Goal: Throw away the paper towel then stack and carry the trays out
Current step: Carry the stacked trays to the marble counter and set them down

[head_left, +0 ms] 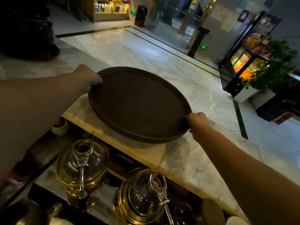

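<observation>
A stack of dark brown oval trays (138, 103) lies on the marble counter top (178, 159). Three rim edges show at the near side of the stack. My left hand (87, 77) grips the stack's far left rim, fingers curled over the edge. At the near right rim my right hand (197, 121) is closed on the edge. The top tray is bare. No paper towel is in view.
Two glass jars with swing-top lids (82, 163) (146, 192) stand on a lower shelf in front of me. A small white cup (60, 127) sits left under the counter. A black bag (27, 28) lies far left. A lit display fridge (246, 62) and potted plant (279, 67) stand at right.
</observation>
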